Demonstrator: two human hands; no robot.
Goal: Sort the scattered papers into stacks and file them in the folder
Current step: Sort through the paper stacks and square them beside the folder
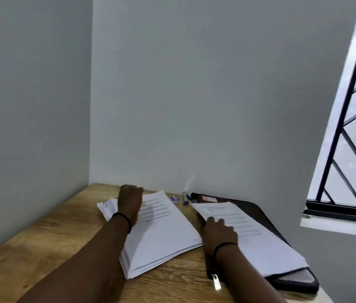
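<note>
Papers (pixel 161 228) sit in two stacks on a wooden desk (pixel 41 241) as a person sorts them for filing. One thick stack lies just left of the dark zip folder (pixel 299 281); a thinner stack (pixel 256 235) rests on top of the folder itself, apparently staged there for filing. The left hand (pixel 130 202) lies on the far corner of the thick stack, left of the folder, probably to steady or square the loose edges fanning out beneath it; blur hides its fingers, so whether they lie flat or curl around the sheets cannot be told. The right hand (pixel 219 231) rests at the folder's left edge, fingers spread flat on the thinner stack, seemingly pinning it so it does not slide off the cover. Beyond the folder's far end, against the wall, lie a marker (pixel 186 196) and a small eraser (pixel 174 199). The folder looks closed, its zip pull (pixel 216 281) hanging at the near corner, so filing appears yet to begin.
</note>
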